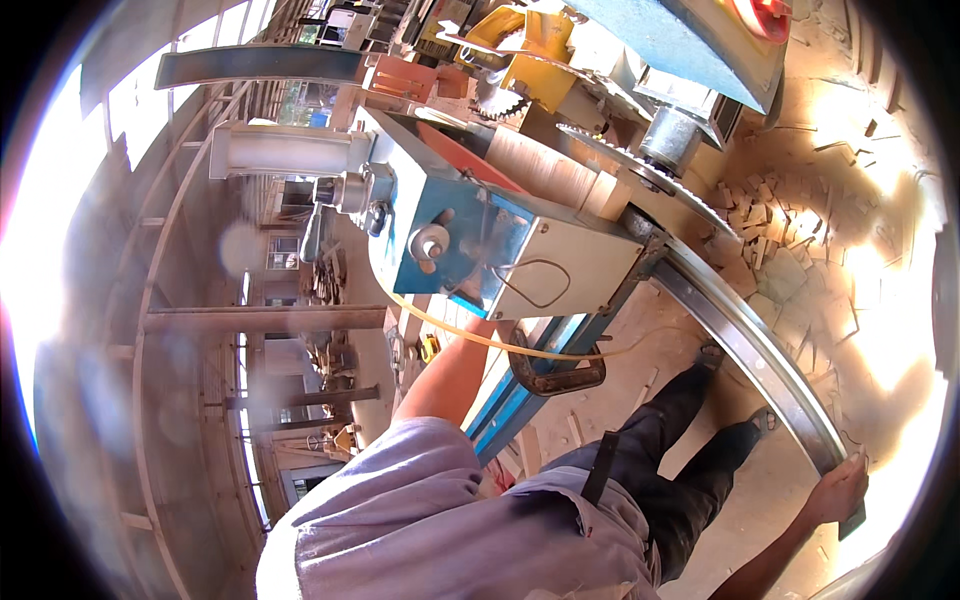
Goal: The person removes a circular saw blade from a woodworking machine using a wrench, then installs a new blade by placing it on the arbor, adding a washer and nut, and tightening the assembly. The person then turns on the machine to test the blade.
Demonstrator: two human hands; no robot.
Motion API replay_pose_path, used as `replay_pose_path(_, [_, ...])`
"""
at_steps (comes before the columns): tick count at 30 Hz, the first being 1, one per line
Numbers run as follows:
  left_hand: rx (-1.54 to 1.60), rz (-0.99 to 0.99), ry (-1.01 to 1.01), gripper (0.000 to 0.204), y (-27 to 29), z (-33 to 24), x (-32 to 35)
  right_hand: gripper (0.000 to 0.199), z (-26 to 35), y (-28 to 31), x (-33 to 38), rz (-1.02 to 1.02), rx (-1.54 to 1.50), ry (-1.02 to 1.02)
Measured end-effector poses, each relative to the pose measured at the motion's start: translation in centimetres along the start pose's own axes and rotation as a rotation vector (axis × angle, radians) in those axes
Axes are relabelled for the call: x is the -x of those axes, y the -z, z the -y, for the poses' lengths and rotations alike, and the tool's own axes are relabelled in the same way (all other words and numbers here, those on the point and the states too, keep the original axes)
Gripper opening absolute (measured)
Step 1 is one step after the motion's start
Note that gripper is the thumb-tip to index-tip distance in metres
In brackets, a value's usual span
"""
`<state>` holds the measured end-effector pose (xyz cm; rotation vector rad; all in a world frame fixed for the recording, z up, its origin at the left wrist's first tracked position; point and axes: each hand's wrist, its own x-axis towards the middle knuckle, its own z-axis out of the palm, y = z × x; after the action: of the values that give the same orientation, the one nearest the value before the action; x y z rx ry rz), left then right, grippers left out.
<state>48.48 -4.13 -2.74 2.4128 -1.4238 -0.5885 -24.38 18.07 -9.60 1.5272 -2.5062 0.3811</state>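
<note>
My right hand point(838, 488) is closed around the far end of a long metal rail point(752, 355), whose other end meets a blue and white machine housing point(560, 262). That rail looks bowed in the wide picture. My left arm point(450, 378) reaches up to the underside of the housing. Only a little of my left hand point(492, 330) shows there; its fingers are hidden behind the machine. A dark C-clamp point(556, 376) sits close by, with a yellow cable point(455, 326) running across it. A toothed circular saw blade point(650, 172) stands beyond the housing, beside a wooden block point(540, 165).
A blue machine cover point(690, 40) hangs over the blade's metal shaft point(672, 135). Wood offcuts point(775, 215) litter the floor at the right. Blue beams point(530, 385) run below the housing. A yellow machine part point(540, 55) and a smaller toothed blade point(500, 103) are at the top.
</note>
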Motion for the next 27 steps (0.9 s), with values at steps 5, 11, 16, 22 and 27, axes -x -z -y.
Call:
replay_pose_path(5, [-0.003,0.063,0.008,0.026,2.9,0.8,-0.1,0.029,-0.8,-0.1,0.6,-0.031,-0.041,-0.028])
replay_pose_path(11, [-0.016,0.09,-0.003,0.025,4.8,1.0,1.1,0.029,0.3,0.0,0.0,-0.052,-0.111,-0.06])
replay_pose_path(16, [-0.163,-0.108,-0.135,0.027,4.5,-7.3,3.4,0.047,1.8,0.2,0.4,-0.03,-0.24,-0.226])
replay_pose_path(22, [0.036,-0.356,0.095,0.024,3.9,-7.3,3.4,0.031,-4.6,-4.2,6.1,-0.086,-0.323,-0.169])
replay_pose_path(27, [-0.122,-0.348,0.176,0.033,12.3,4.3,-1.3,0.038,4.9,0.7,-2.8,-0.27,-0.177,0.023])
